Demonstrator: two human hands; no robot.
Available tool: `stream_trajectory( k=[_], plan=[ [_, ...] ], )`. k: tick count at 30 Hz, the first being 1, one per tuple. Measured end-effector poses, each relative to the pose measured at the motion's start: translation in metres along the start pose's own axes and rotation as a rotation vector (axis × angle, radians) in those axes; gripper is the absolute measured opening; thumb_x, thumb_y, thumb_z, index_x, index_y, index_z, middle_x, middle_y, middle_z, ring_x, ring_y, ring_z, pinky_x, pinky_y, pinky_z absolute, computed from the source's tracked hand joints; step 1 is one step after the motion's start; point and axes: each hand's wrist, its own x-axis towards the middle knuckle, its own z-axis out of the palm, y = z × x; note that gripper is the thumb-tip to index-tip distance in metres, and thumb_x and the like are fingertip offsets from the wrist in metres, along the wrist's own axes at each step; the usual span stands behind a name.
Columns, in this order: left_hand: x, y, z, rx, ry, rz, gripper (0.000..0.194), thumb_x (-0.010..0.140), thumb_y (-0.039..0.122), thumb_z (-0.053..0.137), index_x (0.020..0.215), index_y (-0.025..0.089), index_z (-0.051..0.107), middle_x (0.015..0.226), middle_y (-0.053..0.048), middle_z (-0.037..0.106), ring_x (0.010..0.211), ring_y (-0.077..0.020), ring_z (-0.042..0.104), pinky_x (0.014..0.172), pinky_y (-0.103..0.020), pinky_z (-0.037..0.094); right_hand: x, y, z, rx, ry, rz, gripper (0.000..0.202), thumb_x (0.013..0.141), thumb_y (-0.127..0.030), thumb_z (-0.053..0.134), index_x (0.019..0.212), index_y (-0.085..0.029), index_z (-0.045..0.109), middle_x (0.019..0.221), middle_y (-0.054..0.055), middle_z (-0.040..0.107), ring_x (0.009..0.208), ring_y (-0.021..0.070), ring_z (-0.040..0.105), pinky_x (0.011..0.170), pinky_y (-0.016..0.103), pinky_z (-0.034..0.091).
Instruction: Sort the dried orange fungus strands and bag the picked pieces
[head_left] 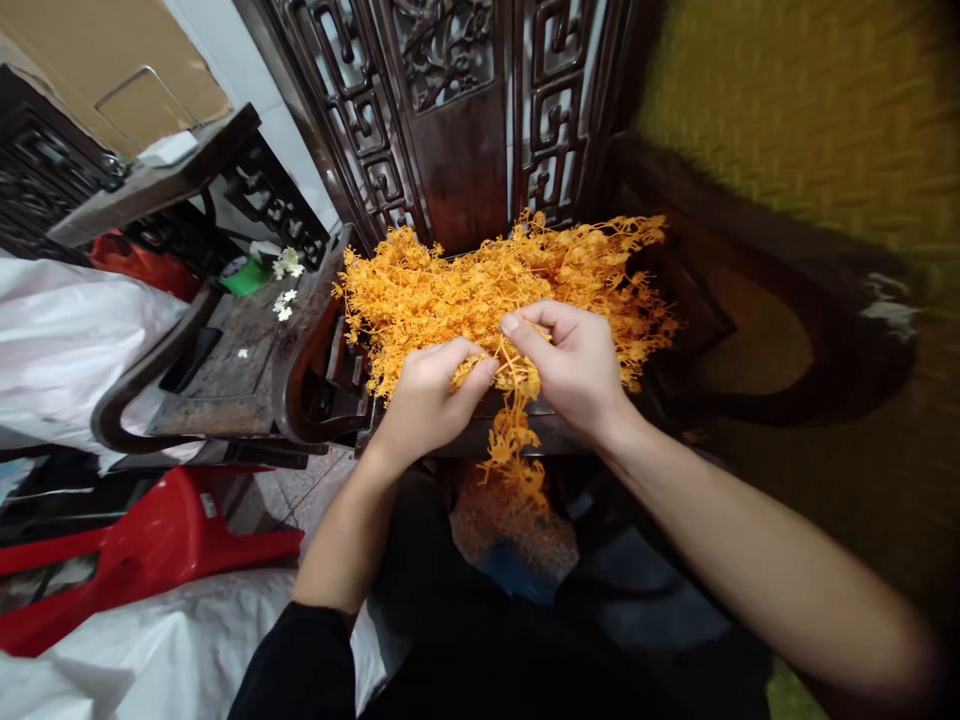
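Observation:
A large heap of orange plastic sprigs (450,290), thin-stemmed and lacy, lies on the seat of a dark carved wooden chair (465,180). In front of the heap my left hand (439,390) is closed, thumb and forefinger pinched at an orange sprig (514,430). My right hand (574,360) pinches the stems of that same sprig from the other side, close to the left fingertips. The sprig dangles between my hands over the seat's front edge. Exactly how the stems sit between the fingers is partly hidden.
Left of the chair stands a small wooden table (232,390) with a roll of green tape (244,275), pale flower pieces (285,300) and a dark phone-like object (191,360). A red plastic stool (165,520) and white sacks (172,650) are at lower left. A curved armrest (847,350) bounds the right.

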Motion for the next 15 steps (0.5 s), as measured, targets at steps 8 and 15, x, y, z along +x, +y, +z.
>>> stream_trajectory(
  k=[8, 15],
  plan=[
    [-0.004, 0.005, -0.002, -0.497, -0.097, -0.311, 0.022, 0.096, 0.033, 0.061, 0.081, 0.017, 0.064, 0.072, 0.0, 0.065, 0.057, -0.0079, 0.052, 0.054, -0.022, 0.04, 0.05, 0.024, -0.055, 0.296, 0.383, 0.135, 0.026, 0.081, -0.039, 0.078, 0.073, -0.021, 0.06, 0.057, -0.004, 0.044, 0.046, 0.0088, 0.035, 0.046, 0.029, 0.027],
    [0.006, -0.017, 0.012, -0.989, 0.144, -0.547, 0.018, 0.088, 0.028, 0.065, 0.081, 0.017, 0.052, 0.09, -0.004, 0.074, 0.039, 0.0003, 0.033, 0.039, -0.019, 0.023, 0.017, -0.007, -0.042, 0.427, -0.182, 0.21, 0.038, 0.072, -0.053, 0.086, 0.074, -0.023, 0.063, 0.053, -0.005, 0.045, 0.044, 0.0088, 0.035, 0.043, 0.027, 0.024]
  ],
)
